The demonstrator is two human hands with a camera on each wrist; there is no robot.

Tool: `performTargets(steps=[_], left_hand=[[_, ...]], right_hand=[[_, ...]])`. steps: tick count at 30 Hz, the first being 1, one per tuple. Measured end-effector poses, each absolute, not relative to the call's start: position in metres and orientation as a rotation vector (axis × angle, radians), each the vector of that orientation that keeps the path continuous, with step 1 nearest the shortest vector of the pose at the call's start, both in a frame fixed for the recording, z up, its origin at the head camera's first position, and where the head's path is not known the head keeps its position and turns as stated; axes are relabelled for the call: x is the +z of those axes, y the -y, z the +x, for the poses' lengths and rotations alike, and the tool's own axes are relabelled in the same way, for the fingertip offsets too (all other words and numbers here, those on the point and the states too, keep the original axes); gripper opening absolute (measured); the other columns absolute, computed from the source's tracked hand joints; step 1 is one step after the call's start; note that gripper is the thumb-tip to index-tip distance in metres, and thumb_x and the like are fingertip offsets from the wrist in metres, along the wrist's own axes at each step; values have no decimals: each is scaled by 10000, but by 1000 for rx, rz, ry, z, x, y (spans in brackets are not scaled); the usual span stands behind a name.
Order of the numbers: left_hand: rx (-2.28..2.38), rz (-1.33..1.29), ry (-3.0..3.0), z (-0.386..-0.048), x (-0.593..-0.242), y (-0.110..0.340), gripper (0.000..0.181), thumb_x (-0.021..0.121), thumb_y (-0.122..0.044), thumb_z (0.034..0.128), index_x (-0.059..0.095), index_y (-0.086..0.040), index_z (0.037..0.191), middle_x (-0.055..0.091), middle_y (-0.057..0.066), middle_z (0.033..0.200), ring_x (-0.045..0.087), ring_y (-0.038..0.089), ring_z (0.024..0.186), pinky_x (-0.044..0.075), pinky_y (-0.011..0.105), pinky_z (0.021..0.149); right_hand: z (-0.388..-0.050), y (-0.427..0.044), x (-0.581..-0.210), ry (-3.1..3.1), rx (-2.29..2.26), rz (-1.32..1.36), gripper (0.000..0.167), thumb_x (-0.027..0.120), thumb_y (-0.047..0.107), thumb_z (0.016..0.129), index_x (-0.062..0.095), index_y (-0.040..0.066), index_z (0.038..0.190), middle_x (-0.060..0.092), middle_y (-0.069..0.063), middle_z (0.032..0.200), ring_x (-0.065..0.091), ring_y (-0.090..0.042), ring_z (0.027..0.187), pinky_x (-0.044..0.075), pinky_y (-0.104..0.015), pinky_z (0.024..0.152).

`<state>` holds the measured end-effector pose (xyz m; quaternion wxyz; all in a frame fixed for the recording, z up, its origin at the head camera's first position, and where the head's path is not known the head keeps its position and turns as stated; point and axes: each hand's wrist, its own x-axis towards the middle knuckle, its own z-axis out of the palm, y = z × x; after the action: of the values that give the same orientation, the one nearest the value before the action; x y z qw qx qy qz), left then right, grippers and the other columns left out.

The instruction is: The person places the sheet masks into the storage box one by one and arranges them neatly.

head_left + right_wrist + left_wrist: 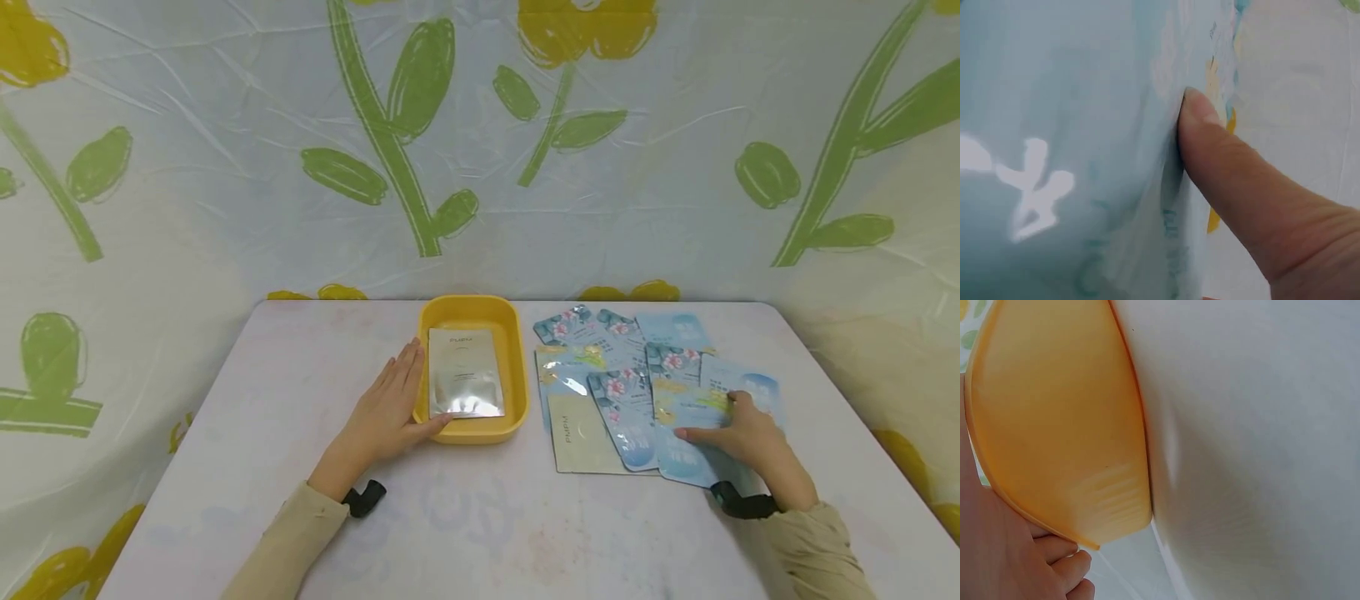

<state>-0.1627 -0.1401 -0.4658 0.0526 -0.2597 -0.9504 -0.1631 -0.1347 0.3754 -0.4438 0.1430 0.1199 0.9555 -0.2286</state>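
A yellow plastic tray (517, 400) stands at the back middle of the table, holding a silvery-beige "PMPM" packet (463, 367). My left hand (384, 417) rests along its left side, fingers extended and thumb at the front corner. In the left wrist view the tray's outer wall (1060, 425) fills much of the frame. On the right, my right hand (753, 433) pinches a blue face mask packet (678, 457) with a yellow print. Close up, the thumb (1222, 169) presses its bowed surface; the other fingertips are hidden there.
Several overlapping packets lie around the right hand: blue ones with pink flowers (628, 417), plain light blue ones (675, 327) and a beige one (585, 437). Behind the white table (480, 533) hangs a flower-printed curtain (247, 167).
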Motion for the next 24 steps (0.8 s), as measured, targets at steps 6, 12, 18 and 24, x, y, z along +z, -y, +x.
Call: performTargets(steps=[6, 12, 18, 24], left_hand=[[-504, -786, 2888, -161, -465, 139, 1079, 473, -708, 915, 59, 50, 1562, 14, 166, 1653, 35, 250, 1522, 103, 425, 1229], [-507, -782, 2902, -161, -463, 140, 1088, 454, -725, 913, 53, 54, 1560, 10, 174, 1651, 31, 251, 1522, 101, 424, 1228], [-508, -782, 2905, -161, -463, 140, 1078, 503, -683, 917, 46, 51, 1560, 5, 174, 1651, 30, 253, 1521, 98, 423, 1229], [-515, -779, 2911, -161, -463, 139, 1071, 513, -671, 919, 39, 41, 1564, -9, 155, 1654, 18, 239, 1522, 88, 414, 1230]], right_hand=[[-130, -380, -444, -2834, -782, 343, 1181, 817, 498, 766, 135, -181, 1452, 358, -485, 1257, 455, -555, 1032, 466, -628, 806], [-129, -384, -443, -2890, -948, 234, 949, 812, 301, 821, 257, -29, 1516, 366, -470, 1322, 439, -605, 1129, 426, -648, 802], [-129, -383, -437, -2906, -1036, 204, 615, 783, 260, 851, 563, -75, 1317, 355, -431, 1415, 327, -631, 1254, 326, -735, 950], [-132, -381, -431, -2951, -1072, 170, 586, 801, 236, 838, 599, -90, 1282, 417, -411, 1384, 333, -610, 1269, 330, -713, 968]])
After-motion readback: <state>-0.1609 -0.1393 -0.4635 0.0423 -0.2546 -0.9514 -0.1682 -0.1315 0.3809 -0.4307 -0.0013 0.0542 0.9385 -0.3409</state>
